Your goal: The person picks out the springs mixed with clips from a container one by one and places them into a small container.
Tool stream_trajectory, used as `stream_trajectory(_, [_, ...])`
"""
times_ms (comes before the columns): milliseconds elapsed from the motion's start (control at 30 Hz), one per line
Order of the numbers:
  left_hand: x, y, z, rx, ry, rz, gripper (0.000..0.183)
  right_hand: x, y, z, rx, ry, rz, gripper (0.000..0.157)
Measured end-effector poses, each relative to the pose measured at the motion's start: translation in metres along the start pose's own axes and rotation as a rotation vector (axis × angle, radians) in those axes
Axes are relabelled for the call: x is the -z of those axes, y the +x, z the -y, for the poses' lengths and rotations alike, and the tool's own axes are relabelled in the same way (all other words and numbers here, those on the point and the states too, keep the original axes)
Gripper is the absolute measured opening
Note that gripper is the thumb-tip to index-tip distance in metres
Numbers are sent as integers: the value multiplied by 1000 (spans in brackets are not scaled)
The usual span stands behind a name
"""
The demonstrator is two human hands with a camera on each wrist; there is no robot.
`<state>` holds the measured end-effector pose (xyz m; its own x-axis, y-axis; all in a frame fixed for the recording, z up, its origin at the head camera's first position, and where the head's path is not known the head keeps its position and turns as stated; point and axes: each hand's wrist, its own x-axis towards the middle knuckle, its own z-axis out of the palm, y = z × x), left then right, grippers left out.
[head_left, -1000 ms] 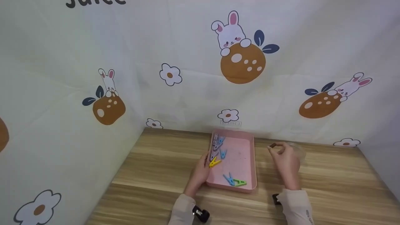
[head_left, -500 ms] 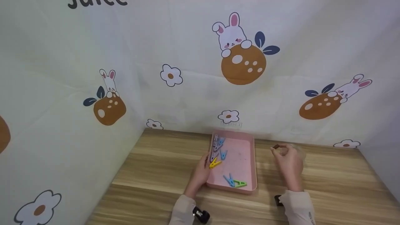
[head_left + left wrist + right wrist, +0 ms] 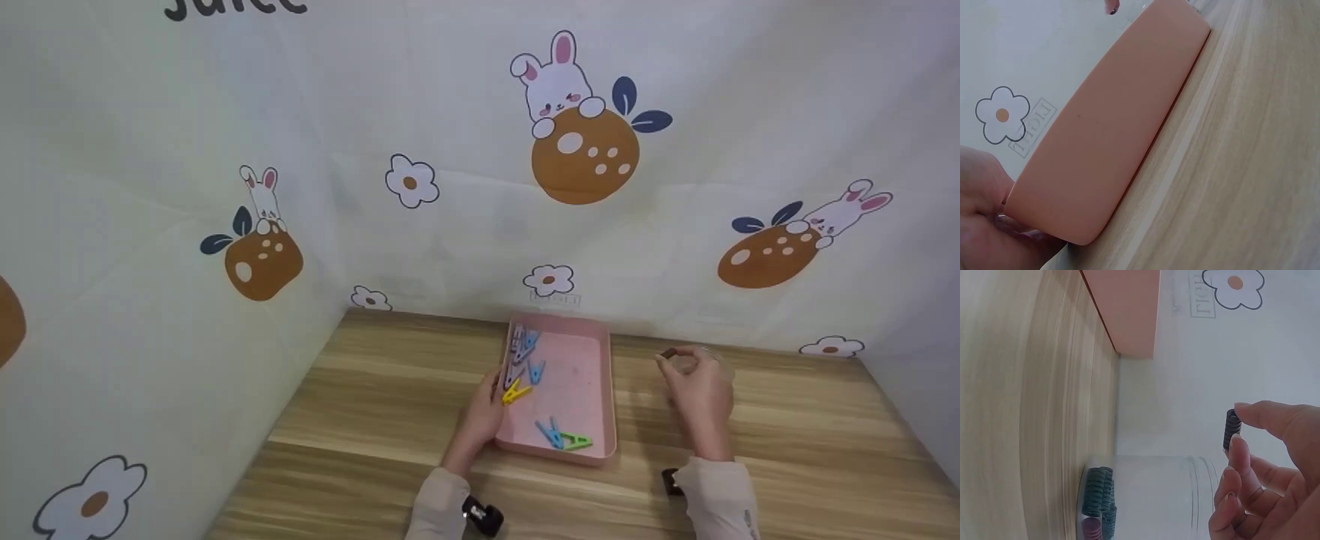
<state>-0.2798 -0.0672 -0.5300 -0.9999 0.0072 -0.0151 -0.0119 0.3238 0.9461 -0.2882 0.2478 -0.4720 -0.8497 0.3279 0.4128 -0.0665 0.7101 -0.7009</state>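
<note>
A pink tray (image 3: 570, 360) stands on the table; my left hand (image 3: 486, 409) grips the wall on its left side. In the left wrist view, the hand (image 3: 985, 216) meets the end of the tray's wall (image 3: 1095, 124). Beside the tray, my right hand (image 3: 703, 390) pinches a small dark coil spring (image 3: 1232, 429) between thumb and fingers. Just below that hand stands a clear jar (image 3: 724, 367), partly hidden by it in the head view. Several green springs (image 3: 1095, 491) and a purple spring (image 3: 1092, 529) lie at the jar's bottom (image 3: 1145, 495).
Clothespins lie in the tray: several along its left side, among them a yellow clothespin (image 3: 516, 391), plus a blue clothespin (image 3: 551, 433) and a green clothespin (image 3: 576, 440) near the front. A printed curtain (image 3: 450, 232) rises behind the wooden table (image 3: 375, 390).
My right hand has moved a little to the right, over the jar, with the spring still pinched. The left hand keeps its place on the tray.
</note>
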Motion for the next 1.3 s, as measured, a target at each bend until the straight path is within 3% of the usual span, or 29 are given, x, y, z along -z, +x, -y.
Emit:
stream_trajectory(300, [0, -1, -1, 28, 8, -5, 46, 7, 3, -4, -55, -24, 51, 29])
stream_trajectory(600, [1, -5, -2, 21, -6, -7, 45, 10, 5, -9, -75, -38, 39, 28])
stream_trajectory(900, [2, -5, -1, -66, 45, -22, 45, 15, 5, -15, -70, -27, 32, 32])
stream_trajectory(1300, [2, -3, 1, -45, 1, -10, 46, 21, 6, -18, -166, -2, 73, 45])
